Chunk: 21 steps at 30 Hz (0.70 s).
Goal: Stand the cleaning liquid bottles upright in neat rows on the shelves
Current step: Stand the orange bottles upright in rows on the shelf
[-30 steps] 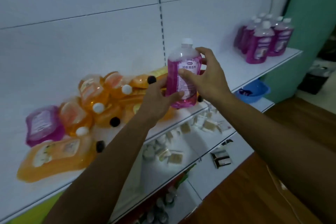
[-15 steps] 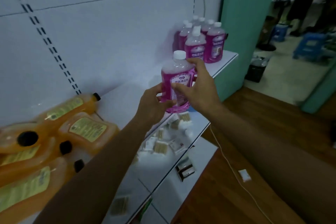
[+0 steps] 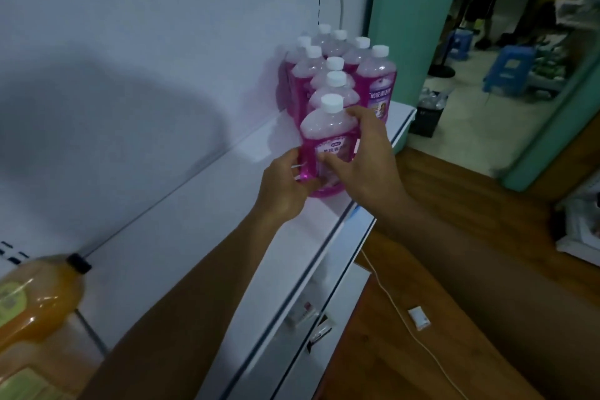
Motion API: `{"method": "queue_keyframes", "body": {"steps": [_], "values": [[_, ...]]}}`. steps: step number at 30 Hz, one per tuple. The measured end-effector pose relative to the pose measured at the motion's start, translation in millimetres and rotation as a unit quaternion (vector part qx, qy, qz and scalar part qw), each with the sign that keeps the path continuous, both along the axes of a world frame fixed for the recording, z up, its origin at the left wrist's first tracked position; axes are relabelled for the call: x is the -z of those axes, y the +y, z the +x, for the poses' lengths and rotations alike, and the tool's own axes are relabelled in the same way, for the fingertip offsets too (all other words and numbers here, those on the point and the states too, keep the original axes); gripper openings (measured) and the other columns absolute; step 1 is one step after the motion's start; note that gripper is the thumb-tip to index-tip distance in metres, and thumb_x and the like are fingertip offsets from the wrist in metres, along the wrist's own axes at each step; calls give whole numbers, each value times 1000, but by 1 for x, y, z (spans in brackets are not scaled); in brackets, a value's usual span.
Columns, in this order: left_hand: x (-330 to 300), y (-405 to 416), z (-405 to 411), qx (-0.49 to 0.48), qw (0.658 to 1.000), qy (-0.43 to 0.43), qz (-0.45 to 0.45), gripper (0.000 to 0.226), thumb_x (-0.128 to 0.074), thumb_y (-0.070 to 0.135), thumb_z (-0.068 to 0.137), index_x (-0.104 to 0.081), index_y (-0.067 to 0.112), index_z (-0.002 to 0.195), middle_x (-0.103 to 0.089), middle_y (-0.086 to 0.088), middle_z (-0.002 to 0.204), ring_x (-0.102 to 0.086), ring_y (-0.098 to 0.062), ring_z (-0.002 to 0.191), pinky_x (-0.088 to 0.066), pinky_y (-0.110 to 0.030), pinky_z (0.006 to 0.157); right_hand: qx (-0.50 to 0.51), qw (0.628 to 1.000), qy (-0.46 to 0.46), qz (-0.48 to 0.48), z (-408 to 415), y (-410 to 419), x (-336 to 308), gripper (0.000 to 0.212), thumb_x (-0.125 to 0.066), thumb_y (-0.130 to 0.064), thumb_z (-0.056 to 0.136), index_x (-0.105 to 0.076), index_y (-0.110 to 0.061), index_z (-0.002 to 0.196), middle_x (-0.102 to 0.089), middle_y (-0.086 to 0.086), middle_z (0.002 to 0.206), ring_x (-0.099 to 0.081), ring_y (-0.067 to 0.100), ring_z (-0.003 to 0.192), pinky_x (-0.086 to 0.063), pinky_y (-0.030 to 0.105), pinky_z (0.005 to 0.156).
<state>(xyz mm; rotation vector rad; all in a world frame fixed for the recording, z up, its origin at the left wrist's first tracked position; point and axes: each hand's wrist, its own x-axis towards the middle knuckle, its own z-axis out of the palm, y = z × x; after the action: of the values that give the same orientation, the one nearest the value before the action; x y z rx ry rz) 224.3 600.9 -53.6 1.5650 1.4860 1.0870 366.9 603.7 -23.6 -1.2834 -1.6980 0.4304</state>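
Top shelf (image 3: 207, 214) runs away to the right, where the upright pink group (image 3: 341, 75) waits in rows. The pink bottle (image 3: 326, 146) stands upright, long axis vertical, just in front of that group. Left hand (image 3: 285, 185) wraps its lower side, right hand (image 3: 367, 156) curls around its label. Whether its base touches the shelf is hidden. An orange bottle (image 3: 35, 299) lies cropped at bottom-left.

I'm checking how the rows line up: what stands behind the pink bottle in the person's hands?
Behind the held pink bottle stand more upright pink bottles with white caps, grouped at the shelf's far end. Their lower parts and exact count are hidden by nearer bottles and the right hand.
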Motion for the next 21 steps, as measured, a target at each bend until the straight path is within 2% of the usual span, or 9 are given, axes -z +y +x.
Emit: {"method": "queue_keyframes", "body": {"steps": [3, 6, 8, 10, 14, 17, 19, 21], "values": [[4, 7, 3, -15, 1000, 13, 3, 46, -81, 24, 77, -57, 16, 115, -65, 7, 101, -64, -10, 90, -52, -13, 73, 4, 1000, -25, 4, 5, 6, 1, 75, -80, -22, 76, -38, -13, 138, -45, 7, 135, -43, 17, 125, -34, 20, 103], [5, 6, 5, -30, 999, 27, -1, 50, -81, 26, 76, -54, 16, 116, -63, 8, 101, -62, -8, 87, -47, -5, 62, -7, 999, -37, 5, 9, 9, 2, 77, -80, -23, 77, -36, -14, 139, -43, 7, 136, -42, 17, 126, -32, 18, 101], [4, 3, 6, -39, 998, 50, -1, 54, -81, 29, 76, -52, 14, 119, -63, 4, 107, -62, -12, 94, -47, -9, 70, -16, 999, -44, 9, 9, 9, 2, 78, -79, -26, 77, -35, -15, 140, -43, 7, 136, -41, 17, 126, -34, 21, 103], [3, -4, 5, -53, 995, 87, -2, 66, -80, 34, 76, -48, 12, 130, -61, -2, 121, -60, -17, 107, -45, -19, 84, -24, 998, -56, 16, 10, 7, 1, 83, -79, -31, 77, -31, -16, 143, -40, 7, 139, -38, 19, 129, -36, 29, 106], [3, -32, -1, -102, 984, 147, -10, 76, -76, 41, 80, -39, 14, 141, -54, -4, 136, -53, -20, 120, -39, -24, 91, -30, 996, -74, 38, 7, -6, -7, 88, -75, -38, 81, -23, -18, 149, -27, 8, 151, -27, 25, 139, -30, 37, 111], [0, -64, -4, -139, 971, 193, -9, 74, -71, 44, 83, -38, 16, 142, -50, -3, 140, -51, -20, 124, -38, -25, 95, -41, 993, -90, 63, 1, -24, -12, 86, -71, -41, 84, -22, -17, 150, -18, 11, 158, -15, 30, 145, -21, 39, 115], [-4, -88, -6, -164, 961, 221, -6, 71, -68, 44, 86, -37, 16, 143, -49, -2, 142, -49, -20, 126, -37, -27, 99, -69, 989, -92, 91, -8, -41, -12, 82, -69, -41, 86, -25, -16, 150, -18, 12, 158, -15, 30, 145, -22, 40, 114], [-7, -115, -11, -189, 950, 248, -1, 68, -66, 44, 87, -38, 17, 143, -49, -1, 142, -49, -20, 127, -38, -29, 102, -130, 983, -79, 104, -23, -59, -10, 76, -66, -39, 88, -29, -13, 148, -20, 12, 158, -17, 29, 145, -20, 34, 112]]}}
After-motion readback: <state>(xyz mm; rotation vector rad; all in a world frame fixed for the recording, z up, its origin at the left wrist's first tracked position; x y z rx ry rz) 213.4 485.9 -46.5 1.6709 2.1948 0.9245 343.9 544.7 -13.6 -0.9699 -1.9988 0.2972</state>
